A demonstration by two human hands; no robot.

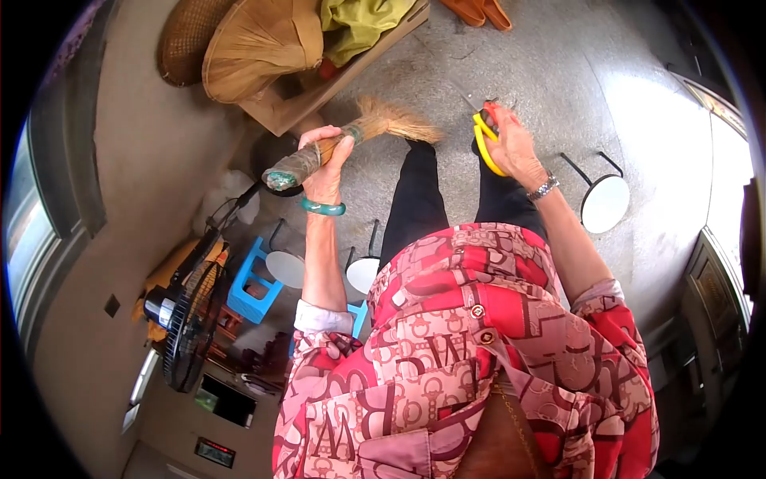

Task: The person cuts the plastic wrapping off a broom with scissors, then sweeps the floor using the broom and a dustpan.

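Observation:
My left hand, with a green bangle at its wrist, is wrapped round the bound handle of a straw brush. The brush's taped end points down-left, and its loose bristles fan out to the right, above my dark trouser leg. In my right hand are scissors with yellow and red handles. Their blades point up and to the left, apart from the bristles. Part of the scissor handles is hidden behind my fingers.
Straw hats and a yellow-green cloth lie by a cardboard box at the upper left. Round stools stand at both sides. A black fan and a blue stool are at the left, orange shoes at the top.

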